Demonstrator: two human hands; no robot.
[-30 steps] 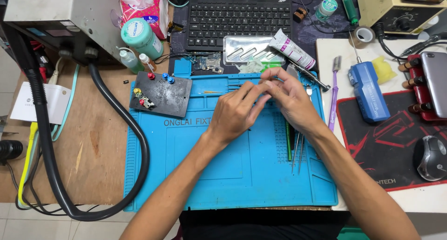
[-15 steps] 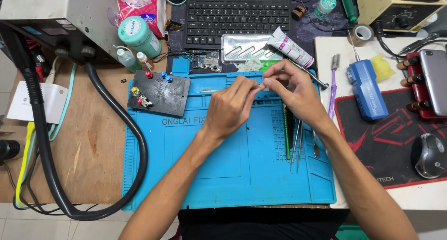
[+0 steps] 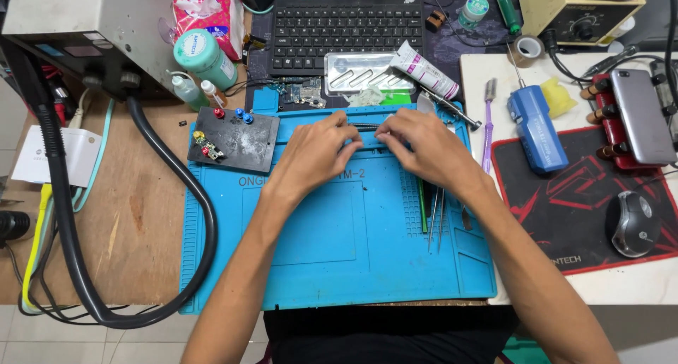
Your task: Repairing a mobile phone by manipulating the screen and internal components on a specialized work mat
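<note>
Both hands, left hand (image 3: 319, 152) and right hand (image 3: 421, 146), pinch a thin tool (image 3: 361, 127) at the blue mat's (image 3: 318, 258) far edge; tweezers (image 3: 436, 216) lie near the right edge.

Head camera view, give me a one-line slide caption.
Left hand and right hand meet over a blue repair mat.

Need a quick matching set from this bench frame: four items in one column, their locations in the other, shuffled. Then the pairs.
Items:
1. keyboard
2. mouse
3. tweezers
4. black hose

Places:
A. on the red and black pad, far right
B. looping off the blue mat's left edge
C. top of the desk, behind the mat
D. on the mat, under the right hand's wrist

Pairs: 1-C, 2-A, 3-D, 4-B
</note>
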